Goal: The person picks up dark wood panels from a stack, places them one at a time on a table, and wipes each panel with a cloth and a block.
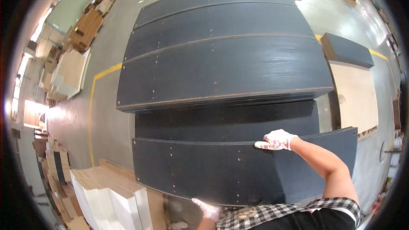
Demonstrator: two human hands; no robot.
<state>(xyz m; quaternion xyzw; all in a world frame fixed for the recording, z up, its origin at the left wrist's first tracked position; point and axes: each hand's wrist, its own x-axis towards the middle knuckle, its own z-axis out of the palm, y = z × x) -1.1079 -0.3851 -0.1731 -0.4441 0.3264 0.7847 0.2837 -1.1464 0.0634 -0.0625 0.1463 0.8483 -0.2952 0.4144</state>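
Note:
A long black board (208, 168) with small holes lies across in front of me, at the near end of the black stacks. My right hand (277, 139), in a white glove with a red floral pattern, is closed over its far edge, right of the middle. The fingers curl over the edge and the thumb points left. At the near edge is my left hand (207, 209), also gloved, with a digit stretched out toward the upper left; the rest of its fingers are partly hidden. Beyond the board are more black boards (221, 70), stacked in rows.
White and brown panels (115, 196) stand stacked at the lower left. To the right are a pale wooden board (354, 93) and a dark block-like stack (347, 50). Yellow lines (92, 115) mark the grey floor. Pallets of boards (68, 74) stand along the left.

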